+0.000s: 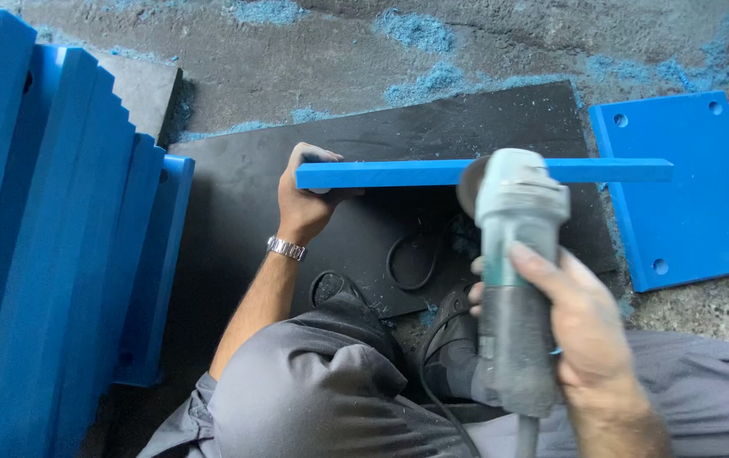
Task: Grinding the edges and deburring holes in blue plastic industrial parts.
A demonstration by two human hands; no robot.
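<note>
The left hand (303, 199) has its fingers (318, 155) wrapped over the left end of a blue plastic plate (398, 174), held on edge above a black mat (237, 212). The right hand (581, 326) grips the body of a grey-green angle grinder (513, 254), its disc touching the plate's near side. To the right a blue square plate with holes (687, 191) lies flat; stacked blue slabs (50, 254) stand at left.

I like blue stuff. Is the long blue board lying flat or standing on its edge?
On its edge. The long blue board shows only its thin side, steadied by the left hand; the flat blue plate shows its whole face.
</note>
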